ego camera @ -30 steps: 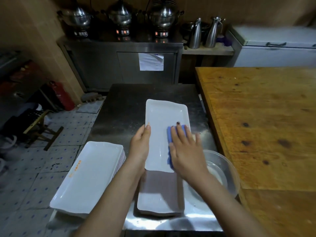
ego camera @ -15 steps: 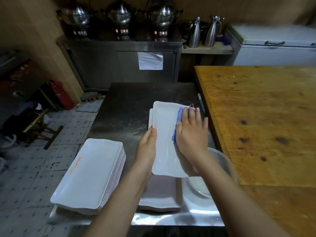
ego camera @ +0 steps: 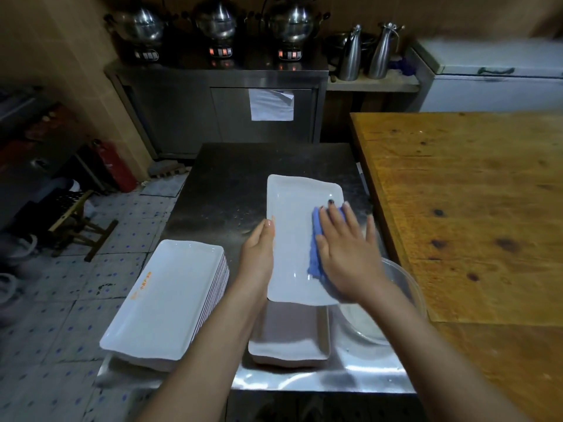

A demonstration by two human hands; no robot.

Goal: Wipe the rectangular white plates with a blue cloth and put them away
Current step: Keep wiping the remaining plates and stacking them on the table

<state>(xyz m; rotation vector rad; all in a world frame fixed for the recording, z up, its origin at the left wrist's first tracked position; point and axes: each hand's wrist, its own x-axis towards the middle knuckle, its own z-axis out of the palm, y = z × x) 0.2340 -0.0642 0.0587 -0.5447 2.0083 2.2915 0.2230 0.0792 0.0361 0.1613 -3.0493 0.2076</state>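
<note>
Near left on the steel tabletop: one stack of white plates, number unreadable. The left hand grips the left edge of one plate. One blue cloth lies on it, pressed by the flat, spread right hand. One second stack sits beneath; one clear bowl is at the right.

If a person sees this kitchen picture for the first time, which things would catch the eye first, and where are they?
First, the long white plate at the centre, above the steel table: the left hand holds its left edge and the right hand presses a blue cloth flat on it. Next, the stack of white plates at the table's near left corner, and the big wooden table on the right.
</note>
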